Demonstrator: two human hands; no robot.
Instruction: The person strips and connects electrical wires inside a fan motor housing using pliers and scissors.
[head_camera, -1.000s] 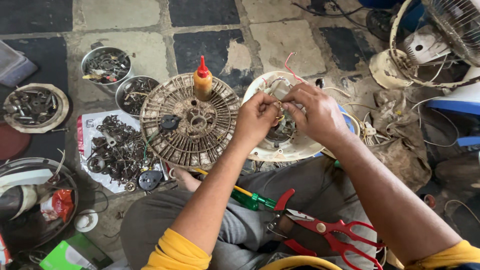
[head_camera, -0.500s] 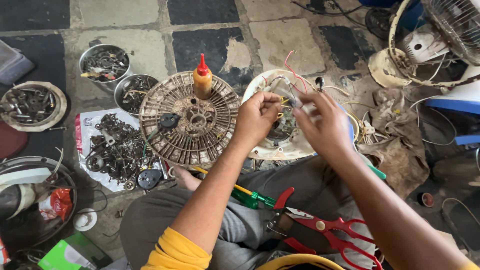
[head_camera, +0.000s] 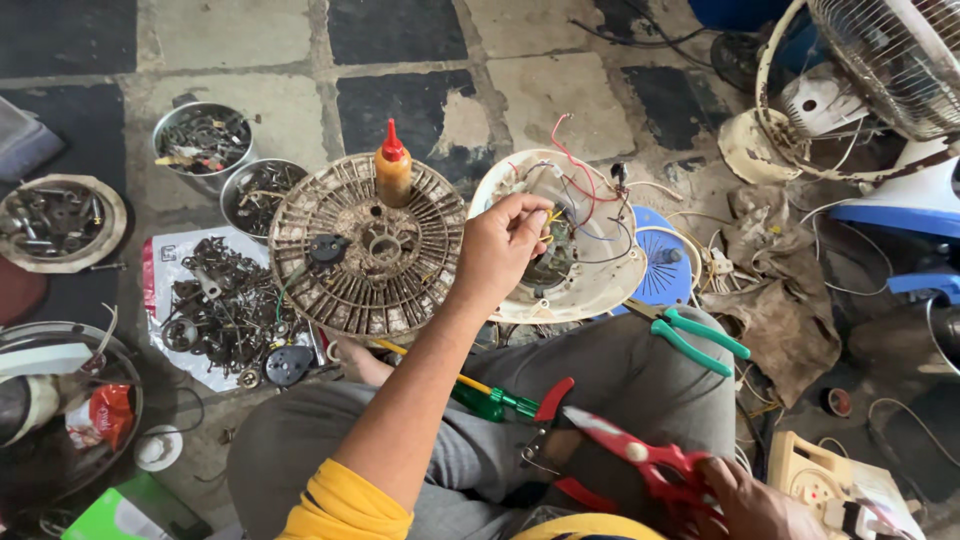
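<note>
Checkered stone floor (head_camera: 420, 40) spread under you, littered with fan parts. Before your knees sat a round cream plastic fan motor housing (head_camera: 580, 270), its red and black wires (head_camera: 575, 165) trailing up and away from you. Beside it lay a dirty round slotted fan grille (head_camera: 340, 280) carrying an amber squeeze bottle with a red cap (head_camera: 392, 172). Your left hand (head_camera: 500, 245) was on the housing, grip narrow, fingertips pinching wires. Your right hand (head_camera: 745, 505), well apart at your lap, closed on red-handled scissors (head_camera: 630, 450), blades pointing toward the housing.
</note>
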